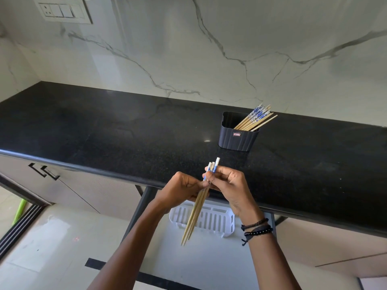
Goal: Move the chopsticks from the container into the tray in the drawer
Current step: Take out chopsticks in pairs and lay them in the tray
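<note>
Chopsticks (194, 216), a few, are pinched by left hand (184, 189) and right hand (230, 185) above the white tray (226, 227); none is seen laid there yet, most are left in the container (236, 141).

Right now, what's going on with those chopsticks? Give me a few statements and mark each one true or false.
1. The left hand and right hand both grip the held chopsticks. True.
2. The black container on the counter is empty. False: the leftover chopsticks lean in it.
3. A white tray sits in the open drawer. True.
4. The held chopsticks already lie in the tray. False: they are in the hands, not laid down.
5. The bracelets are on the left wrist. False: they are on the right wrist.
</note>
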